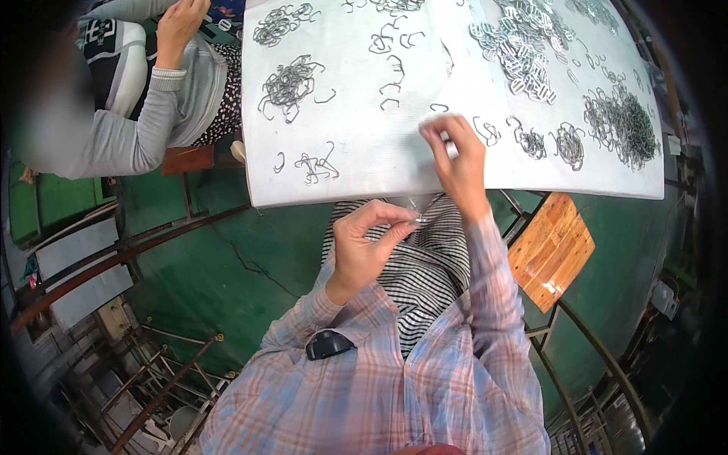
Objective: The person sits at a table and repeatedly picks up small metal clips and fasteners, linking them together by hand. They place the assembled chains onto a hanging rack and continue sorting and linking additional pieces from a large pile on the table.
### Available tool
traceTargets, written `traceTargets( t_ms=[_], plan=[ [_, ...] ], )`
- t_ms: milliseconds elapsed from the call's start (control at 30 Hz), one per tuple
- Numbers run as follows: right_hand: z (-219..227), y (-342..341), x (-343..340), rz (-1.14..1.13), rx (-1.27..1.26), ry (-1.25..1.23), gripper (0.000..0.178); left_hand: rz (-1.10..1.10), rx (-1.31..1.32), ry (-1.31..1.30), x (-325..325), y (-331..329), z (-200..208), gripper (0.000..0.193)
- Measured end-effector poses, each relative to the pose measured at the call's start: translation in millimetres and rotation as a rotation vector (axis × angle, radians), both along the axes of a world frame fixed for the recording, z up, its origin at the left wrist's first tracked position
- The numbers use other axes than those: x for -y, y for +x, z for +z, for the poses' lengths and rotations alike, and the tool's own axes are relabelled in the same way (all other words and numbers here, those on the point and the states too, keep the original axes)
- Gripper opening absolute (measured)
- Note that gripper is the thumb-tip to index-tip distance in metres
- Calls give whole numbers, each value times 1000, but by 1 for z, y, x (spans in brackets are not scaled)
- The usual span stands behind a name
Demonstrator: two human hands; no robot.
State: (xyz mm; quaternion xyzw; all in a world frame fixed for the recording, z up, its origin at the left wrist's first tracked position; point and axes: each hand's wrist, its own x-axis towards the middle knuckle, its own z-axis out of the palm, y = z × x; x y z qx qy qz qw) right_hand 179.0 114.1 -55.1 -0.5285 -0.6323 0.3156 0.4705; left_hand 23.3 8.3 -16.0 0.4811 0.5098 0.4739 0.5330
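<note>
My left hand is just off the near edge of the white table, above my lap. Its thumb and forefinger pinch a small shiny metal piece, too small to make out fully. Over the table's near edge is my right hand, smeared by motion, with thumb and forefinger curled toward each other. Whether it holds anything cannot be made out. Near its fingertips lie a bent wire hook and a few more wire hooks.
On the white table lie a wire hook pile, a big dark wire pile and slotted metal buckles. At the left sits another person in a grey sleeve. A wooden stool stands right of my legs.
</note>
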Motion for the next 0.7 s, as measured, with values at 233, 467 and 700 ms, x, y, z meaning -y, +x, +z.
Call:
traceTargets(
  t_ms=[233, 467, 700],
  plan=[
    [-47, -23, -114, 181, 558, 7, 8, -21, -49, 141, 0, -3, -1, 14],
    [-37, -4, -79, 198, 695, 54, 5, -24, -4, 58, 3, -6, -2, 14],
    [-2, 38, 0, 22, 275, -169, 6, -65, 32, -51, 5, -3, -16, 14]
  ],
)
